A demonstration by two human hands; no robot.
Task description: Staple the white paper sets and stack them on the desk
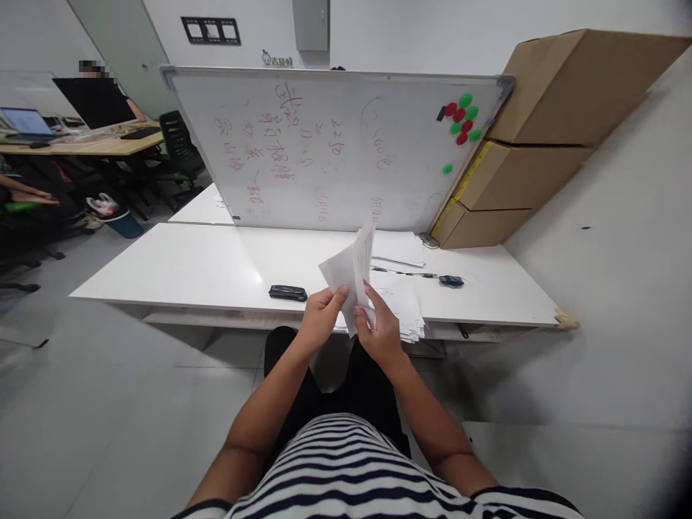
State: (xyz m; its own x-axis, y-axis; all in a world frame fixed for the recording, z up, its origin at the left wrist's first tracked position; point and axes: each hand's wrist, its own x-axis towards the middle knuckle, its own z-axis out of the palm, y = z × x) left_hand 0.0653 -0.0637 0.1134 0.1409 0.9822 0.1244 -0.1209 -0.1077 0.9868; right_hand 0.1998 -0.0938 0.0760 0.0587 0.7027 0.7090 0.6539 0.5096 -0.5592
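Note:
Several sheets of paper (346,274) are held up between my two hands, over the desk's front edge. My left hand (323,315) pinches them at the lower left, thumb on top. On the right side my right hand (381,333) is closed on the same sheets near their lower edge. Beneath and to the right lies a loose stack of printed papers (405,306), partly hidden by my right hand. A black stapler (287,293) rests on the desk to the left of my left hand.
Another paper pile (400,249) lies farther back on the white desk (178,263). Near it is a small dark object (450,281). A whiteboard (324,151) with red writing and magnets stands behind. Stacked cardboard boxes (546,108) rise at the right. A person sits at a far-left desk.

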